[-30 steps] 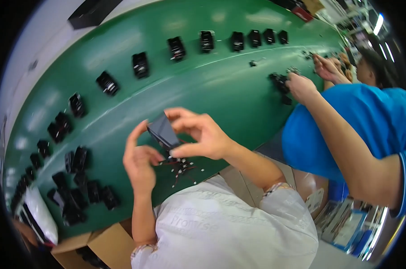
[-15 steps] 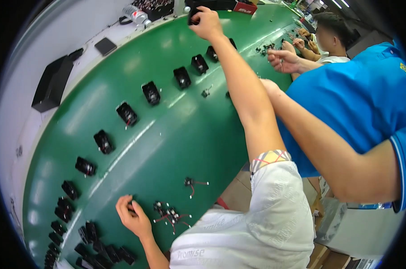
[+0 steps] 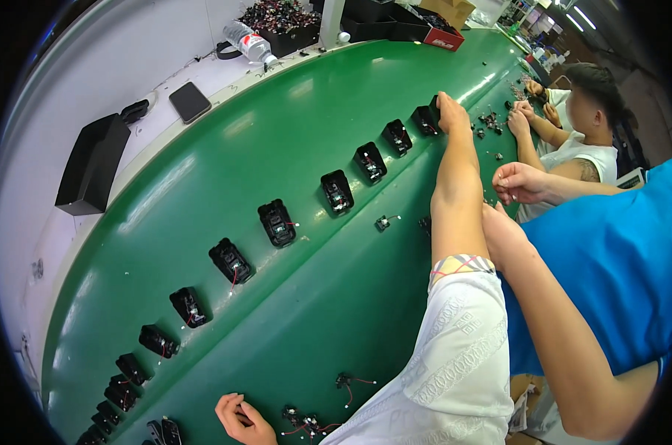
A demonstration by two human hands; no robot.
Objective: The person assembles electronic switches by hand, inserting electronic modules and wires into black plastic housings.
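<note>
My right arm reaches far across the green table. Its hand [image 3: 452, 113] is closed at the black plastic housing [image 3: 426, 119] at the far end of a curved row; the fingertips are partly hidden behind it. Down the row stand more open-topped housings, such as one black housing [image 3: 277, 222] with a red wire at its side. My left hand [image 3: 244, 421] rests near the lower edge, fingers loosely curled, with nothing visible in it. Beside it lies a cluster of small black parts with red wires [image 3: 306, 423]. Another wired part [image 3: 344, 381] lies farther up.
A co-worker in a blue shirt [image 3: 595, 267] stands close on my right, one arm near mine. Beyond sits another person [image 3: 584, 133]. Along the wall ledge are a black box [image 3: 91, 167], a phone [image 3: 190, 102], a plastic bottle [image 3: 248, 42] and a tray of small parts [image 3: 280, 22].
My right hand has come from the back of the table, where it held something black, to the row's far end. The view has shifted; my left hand appears lower, its fingers still curled.
</note>
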